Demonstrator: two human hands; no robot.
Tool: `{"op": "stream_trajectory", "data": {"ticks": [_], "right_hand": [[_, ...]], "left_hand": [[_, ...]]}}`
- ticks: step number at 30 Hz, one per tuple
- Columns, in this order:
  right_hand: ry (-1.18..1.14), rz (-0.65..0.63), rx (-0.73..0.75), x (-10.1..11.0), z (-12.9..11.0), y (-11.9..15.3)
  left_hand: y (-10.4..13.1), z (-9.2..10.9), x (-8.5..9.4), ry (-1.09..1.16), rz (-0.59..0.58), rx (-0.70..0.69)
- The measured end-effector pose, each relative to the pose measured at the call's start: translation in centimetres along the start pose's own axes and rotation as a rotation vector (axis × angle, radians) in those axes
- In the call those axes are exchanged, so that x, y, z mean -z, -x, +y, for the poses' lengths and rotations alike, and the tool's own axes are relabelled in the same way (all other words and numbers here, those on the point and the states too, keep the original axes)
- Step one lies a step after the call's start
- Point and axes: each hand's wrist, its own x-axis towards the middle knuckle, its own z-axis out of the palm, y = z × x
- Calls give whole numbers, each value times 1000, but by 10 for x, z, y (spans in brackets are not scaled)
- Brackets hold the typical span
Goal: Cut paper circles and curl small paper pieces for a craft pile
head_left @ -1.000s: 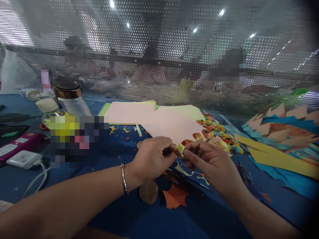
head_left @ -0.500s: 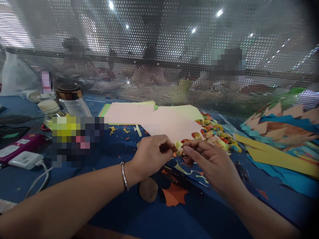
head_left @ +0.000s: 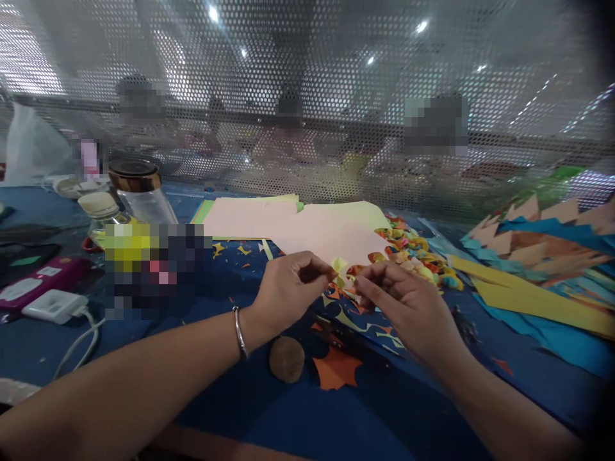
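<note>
A small pale-yellow paper piece (head_left: pixel 340 267), with curved lobes like petals, is held up at the centre. My left hand (head_left: pixel 296 285) pinches its left edge between thumb and forefinger; a silver bangle circles that wrist. On the other side, my right hand (head_left: pixel 401 294) is closed in a pinch by the piece's right edge, its fingertips partly covering what is between them. Behind the hands lies a pink paper sheet (head_left: pixel 331 230). A pile of small curled paper pieces (head_left: pixel 413 250) in yellow, orange and red sits just beyond my right hand.
An orange paper scrap (head_left: pixel 337 370) and a round brown disc (head_left: pixel 287 360) lie in front. Folded coloured papers (head_left: pixel 538 250) are heaped at right. Bottles (head_left: pixel 144 198), a magenta device (head_left: pixel 43 282) and a white charger (head_left: pixel 55 306) stand left. A perforated metal screen (head_left: pixel 307 83) closes the back.
Both hands have risen slightly, and the yellow paper piece now shows more of its lobed shape between them. The view has shifted a little.
</note>
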Motion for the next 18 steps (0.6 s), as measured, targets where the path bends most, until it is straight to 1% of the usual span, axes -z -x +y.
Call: {"op": "stream_trajectory", "data": {"ticks": [3,7,9,12,14,16,18], "right_hand": [[56,-48,31,2,3,-1],[227,-116,110,2,8,1],[292,-141,148,-1,6,3],[343,-215,160,-6,0,7],[362,-272,151,-8,-4,10],[367,-308,153,-9,-5,11],[374,-326,175,-10,-5,13]], "left_hand": [[-4,-2,2,43,25,32],[-14,-10,7,104,91,65],[-17,-14,7,134,101,81],[-19,-20,6,165,43,100],[-19,-22,4,155,6,87],[-17,-22,4,122,-11,63],[-16,-19,4,94,-28,68]]}}
